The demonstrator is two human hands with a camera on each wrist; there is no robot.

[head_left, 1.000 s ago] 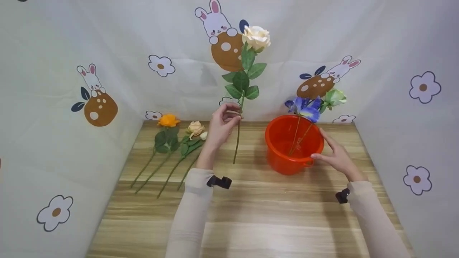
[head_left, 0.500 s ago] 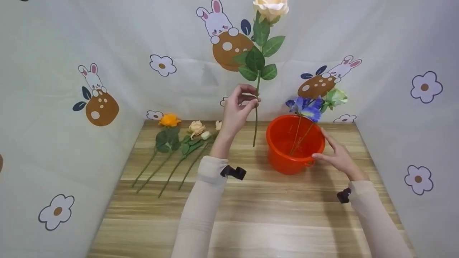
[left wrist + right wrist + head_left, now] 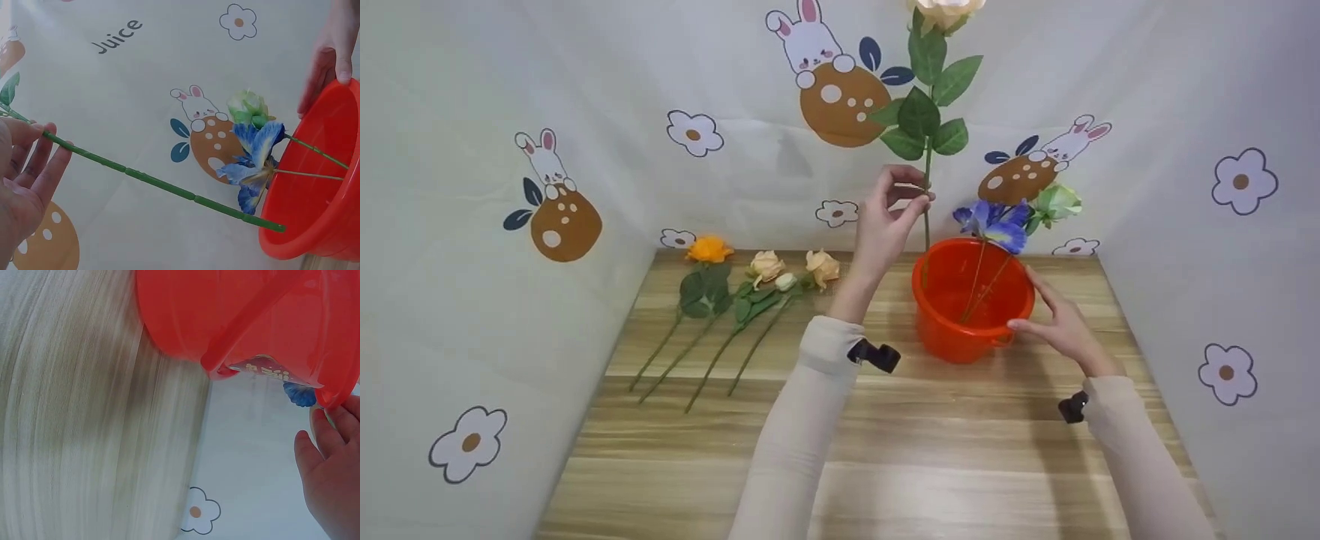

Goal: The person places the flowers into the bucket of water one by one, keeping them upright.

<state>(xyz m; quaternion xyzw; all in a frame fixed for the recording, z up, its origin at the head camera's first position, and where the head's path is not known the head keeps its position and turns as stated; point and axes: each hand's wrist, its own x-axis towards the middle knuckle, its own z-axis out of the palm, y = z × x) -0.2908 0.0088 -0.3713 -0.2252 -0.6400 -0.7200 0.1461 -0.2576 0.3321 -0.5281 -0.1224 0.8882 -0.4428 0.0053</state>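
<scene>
My left hand pinches the green stem of a cream rose, held upright with its bloom cut off by the head view's top edge. The stem's lower end overlaps the mouth of a red bucket; in the left wrist view the tip lies right at the rim. My right hand holds the bucket's right side, thumb and fingers at the rim. A blue iris-like flower and a pale green rose lean out of the bucket at the back.
On the wooden table, left of the bucket, lie an orange flower, a peach rose, another peach rose and a small white bud. A printed cloth rises behind and at both sides.
My left hand has moved right and up with the cream rose, from left of the bucket to its mouth. The right hand and bucket have stayed in place.
</scene>
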